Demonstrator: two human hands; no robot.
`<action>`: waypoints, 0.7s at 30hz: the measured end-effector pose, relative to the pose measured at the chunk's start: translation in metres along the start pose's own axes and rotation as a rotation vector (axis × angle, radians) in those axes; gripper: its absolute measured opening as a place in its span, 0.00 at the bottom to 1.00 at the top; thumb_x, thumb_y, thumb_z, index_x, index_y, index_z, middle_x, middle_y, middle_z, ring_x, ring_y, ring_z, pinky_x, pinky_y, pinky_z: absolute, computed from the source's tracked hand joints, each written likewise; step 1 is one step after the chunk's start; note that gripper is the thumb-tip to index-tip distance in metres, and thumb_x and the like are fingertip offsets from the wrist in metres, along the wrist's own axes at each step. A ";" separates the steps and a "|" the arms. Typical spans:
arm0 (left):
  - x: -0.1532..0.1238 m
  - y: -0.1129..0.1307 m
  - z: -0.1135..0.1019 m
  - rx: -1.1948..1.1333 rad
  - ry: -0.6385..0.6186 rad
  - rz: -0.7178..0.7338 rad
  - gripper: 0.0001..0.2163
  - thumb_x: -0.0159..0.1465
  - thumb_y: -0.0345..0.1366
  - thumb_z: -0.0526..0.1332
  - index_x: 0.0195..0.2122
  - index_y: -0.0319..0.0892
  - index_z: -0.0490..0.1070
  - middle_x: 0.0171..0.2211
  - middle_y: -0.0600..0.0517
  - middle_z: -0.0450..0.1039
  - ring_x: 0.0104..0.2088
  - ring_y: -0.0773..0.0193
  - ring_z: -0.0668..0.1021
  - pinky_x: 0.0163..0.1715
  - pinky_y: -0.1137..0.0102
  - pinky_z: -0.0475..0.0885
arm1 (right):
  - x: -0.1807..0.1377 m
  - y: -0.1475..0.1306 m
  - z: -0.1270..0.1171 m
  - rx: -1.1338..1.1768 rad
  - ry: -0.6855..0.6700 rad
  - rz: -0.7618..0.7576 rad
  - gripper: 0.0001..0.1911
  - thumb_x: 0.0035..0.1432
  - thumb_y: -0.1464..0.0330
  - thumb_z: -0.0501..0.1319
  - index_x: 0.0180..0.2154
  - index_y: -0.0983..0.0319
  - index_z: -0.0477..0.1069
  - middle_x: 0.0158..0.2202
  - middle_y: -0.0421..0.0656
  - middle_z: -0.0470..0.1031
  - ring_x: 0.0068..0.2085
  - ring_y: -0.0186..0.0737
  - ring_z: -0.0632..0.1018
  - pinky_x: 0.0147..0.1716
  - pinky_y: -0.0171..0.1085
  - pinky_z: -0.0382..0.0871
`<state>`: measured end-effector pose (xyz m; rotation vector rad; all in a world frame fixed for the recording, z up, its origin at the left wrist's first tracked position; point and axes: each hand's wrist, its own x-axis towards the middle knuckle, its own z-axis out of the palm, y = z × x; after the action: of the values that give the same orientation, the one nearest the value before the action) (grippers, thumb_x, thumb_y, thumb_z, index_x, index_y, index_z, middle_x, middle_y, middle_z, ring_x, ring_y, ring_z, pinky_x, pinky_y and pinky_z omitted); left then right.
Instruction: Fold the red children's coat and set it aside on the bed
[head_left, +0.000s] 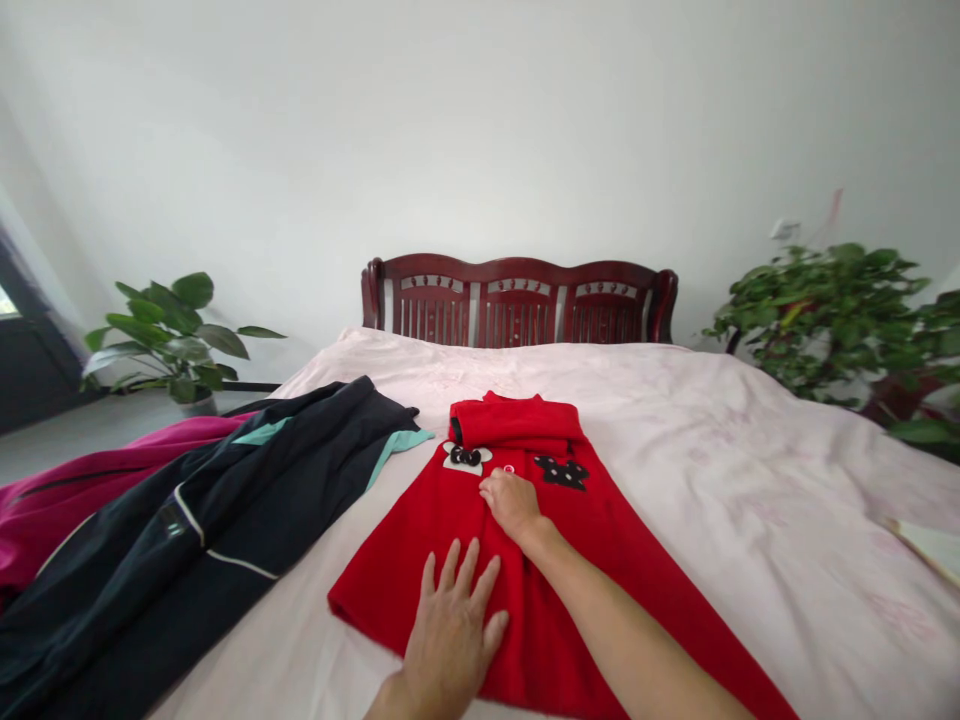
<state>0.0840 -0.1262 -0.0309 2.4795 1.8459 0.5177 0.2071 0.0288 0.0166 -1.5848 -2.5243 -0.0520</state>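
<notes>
A red garment [600, 560] with black and white appliqué shapes near its collar lies spread on the pale pink bedsheet [750, 470]. My left hand [450, 630] rests flat on its lower part, fingers spread and open. My right hand [511, 502] reaches further up and presses on the cloth just below the appliqués, fingers curled under; whether they pinch the fabric is hidden.
A dark navy jacket [217, 530] with teal trim lies left of the red garment, over a magenta garment [82, 480]. A dark wooden headboard [517, 300] stands at the far end. Potted plants sit at left [172, 340] and right [832, 310].
</notes>
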 end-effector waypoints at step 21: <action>-0.001 0.003 0.001 -0.040 -0.015 -0.011 0.25 0.68 0.47 0.52 0.66 0.56 0.57 0.68 0.48 0.56 0.67 0.44 0.58 0.62 0.38 0.54 | 0.015 -0.001 0.008 0.050 0.097 0.176 0.17 0.70 0.64 0.45 0.45 0.56 0.73 0.47 0.42 0.78 0.44 0.38 0.78 0.37 0.33 0.66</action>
<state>0.0864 -0.1273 -0.0314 2.4397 1.8246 0.5287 0.1990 0.0432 0.0107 -1.7336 -2.2864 -0.0428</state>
